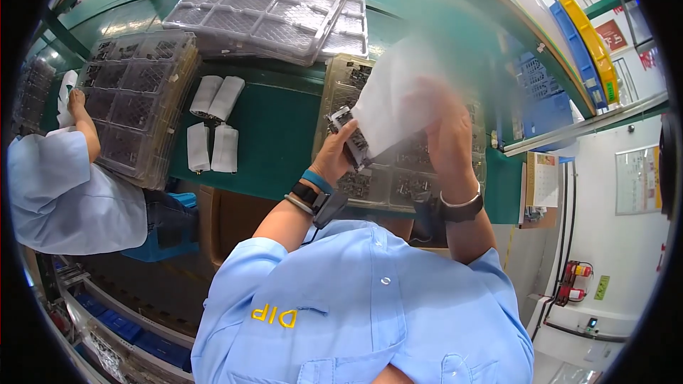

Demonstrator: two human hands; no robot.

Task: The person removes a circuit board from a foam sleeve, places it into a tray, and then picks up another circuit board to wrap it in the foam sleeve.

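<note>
Green matting covers the long workbench (pixel 277 135), which carries every item listed below.

Left hand (pixel 334 156): fingers closed around a small dark electronic part with metal pins (pixel 350 139), raised clear of the bench at chest height, apparently so the other hand can reach it. A blue band and a dark wrist strap sit on this wrist.

Right hand (pixel 445 128): closed on a white translucent sheet or bag (pixel 391 103), held against the part; motion blur hides whether it wraps or wipes.

Clear compartmented plastic tray of dark parts (pixel 405 178): directly below both hands at the near edge of the workbench, each part in its own cell, which keeps them separate and within short reach.

Stack of empty clear moulded trays (pixel 263 7): at the far edge, out of the working area.

Second stack of filled clear trays (pixel 139 99): toward the left end, in front of another person's blue sleeve (pixel 57 185), whose hand rests at its far corner.

Four white rolled pieces (pixel 213 124): lying in pairs between the two filled trays, apart from both.

Blue and yellow crates (pixel 583 43): beyond the right end.
</note>
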